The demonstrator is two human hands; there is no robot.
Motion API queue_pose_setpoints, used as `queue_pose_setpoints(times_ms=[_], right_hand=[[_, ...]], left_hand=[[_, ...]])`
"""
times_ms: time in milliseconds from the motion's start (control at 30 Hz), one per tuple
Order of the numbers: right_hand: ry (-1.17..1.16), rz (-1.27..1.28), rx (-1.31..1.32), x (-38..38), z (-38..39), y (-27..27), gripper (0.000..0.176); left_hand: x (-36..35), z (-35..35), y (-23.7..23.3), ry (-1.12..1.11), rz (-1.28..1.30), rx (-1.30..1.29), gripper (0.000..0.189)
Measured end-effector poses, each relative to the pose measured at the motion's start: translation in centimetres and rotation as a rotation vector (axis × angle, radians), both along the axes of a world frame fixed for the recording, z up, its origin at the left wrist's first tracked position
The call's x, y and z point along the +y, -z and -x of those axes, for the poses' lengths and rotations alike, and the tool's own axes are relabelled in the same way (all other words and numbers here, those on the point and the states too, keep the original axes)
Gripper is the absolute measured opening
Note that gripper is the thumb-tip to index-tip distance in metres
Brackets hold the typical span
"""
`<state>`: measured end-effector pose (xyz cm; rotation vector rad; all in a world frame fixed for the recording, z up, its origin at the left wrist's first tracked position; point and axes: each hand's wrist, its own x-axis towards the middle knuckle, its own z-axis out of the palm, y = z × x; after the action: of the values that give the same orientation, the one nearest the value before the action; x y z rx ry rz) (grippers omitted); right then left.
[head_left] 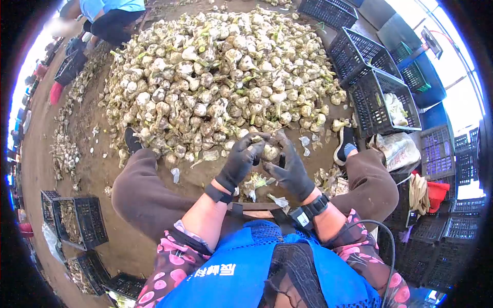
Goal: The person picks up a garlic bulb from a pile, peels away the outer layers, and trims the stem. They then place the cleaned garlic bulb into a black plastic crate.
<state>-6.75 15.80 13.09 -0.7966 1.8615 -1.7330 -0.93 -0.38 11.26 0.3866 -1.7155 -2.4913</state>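
Note:
Both my hands wear black gloves and meet in front of me, low over the near edge of a big heap of garlic bulbs (221, 77). Between them is one garlic bulb (270, 152), whitish and round. My left hand (240, 160) closes its fingers against the bulb's left and upper side. From the right, my right hand (290, 167) curls around the same bulb, thumb below it. Gloved fingers hide part of the bulb. Below the hands, peeled skins and trimmed garlic scraps (254, 185) lie on the ground between my knees.
Black plastic crates (362, 56) line the right side; one nearer crate (385, 102) has pale garlic inside. A white sack (398, 152) lies by my right knee. More crates (79, 220) stand at left. Another person (115, 20) in blue is at the upper left.

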Motion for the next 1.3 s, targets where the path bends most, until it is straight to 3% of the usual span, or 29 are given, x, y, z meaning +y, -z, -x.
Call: queue_pose_setpoints(times_ms=[67,200,267,333,400,433,467,500,533,567,667,700,833,933,1000,1133,1200,1300], right_hand=[[0.068,-0.168,0.195,0.5,-0.3,-0.9,0.081],[0.293,-0.192,0.357,1.5,-0.6,-0.5,0.070],[0.069,0.013,-0.404,2.1,-0.4,-2.3,0.057],[0.076,0.036,-0.319,2.3,-0.6,-2.0,0.049],[0.127,-0.142,0.078,2.3,-0.7,-2.6,0.048],[0.128,-0.143,0.079,2.4,-0.6,-2.4,0.048],[0.184,-0.221,0.364,2.5,-0.4,-1.9,0.050],[0.238,-0.296,0.650,2.6,-0.1,-1.6,0.052],[0.238,-0.298,0.651,2.8,0.1,-1.7,0.052],[0.211,-0.281,0.729,3.1,0.3,-1.8,0.054],[0.176,-0.295,0.763,3.2,0.4,-2.0,0.057],[0.168,-0.320,0.724,3.1,0.5,-2.1,0.058],[0.112,-0.373,0.751,2.9,0.1,-2.8,0.057],[0.095,-0.373,0.690,2.6,-0.2,-2.8,0.055],[0.115,-0.334,0.585,2.5,-0.4,-2.6,0.056],[0.148,-0.246,0.663,2.3,-0.2,-2.9,0.054],[0.241,-0.273,0.435,2.4,0.0,-3.1,0.056],[0.244,-0.275,0.607,2.6,0.4,-3.2,0.057]], left_hand=[[0.3,-0.1,-1.2,0.028,0.029,0.016,0.021],[1.0,0.1,-0.5,0.066,0.037,0.118,0.023],[1.2,0.0,-1.6,0.152,0.081,0.098,0.023],[2.0,0.0,-1.4,0.155,-0.057,0.075,0.024],[2.6,0.5,0.7,-0.018,-0.141,0.042,0.027],[2.4,0.3,0.5,0.052,-0.329,-0.094,0.028],[2.7,0.3,0.4,0.053,-0.330,-0.094,0.028],[3.4,0.5,0.3,-0.084,0.169,0.195,0.026],[4.0,0.5,-0.5,-0.220,0.671,0.479,0.025],[4.3,0.1,-3.3,-0.028,0.124,-0.030,0.021],[4.2,-0.1,-3.2,0.012,0.152,-0.003,0.023],[3.5,-0.2,-3.3,0.098,0.045,-0.080,0.022],[3.8,0.1,-2.5,0.018,0.092,0.019,0.017],[3.3,-0.1,-2.0,0.025,-0.080,-0.006,0.011],[3.0,-0.1,-0.6,0.072,-0.229,0.014,0.019],[3.0,-0.4,-1.8,0.166,-0.240,0.101,0.032],[3.4,-0.4,-2.2,0.150,-0.345,0.214,0.041],[3.2,-0.4,-2.4,0.165,-0.343,0.180,0.044]])
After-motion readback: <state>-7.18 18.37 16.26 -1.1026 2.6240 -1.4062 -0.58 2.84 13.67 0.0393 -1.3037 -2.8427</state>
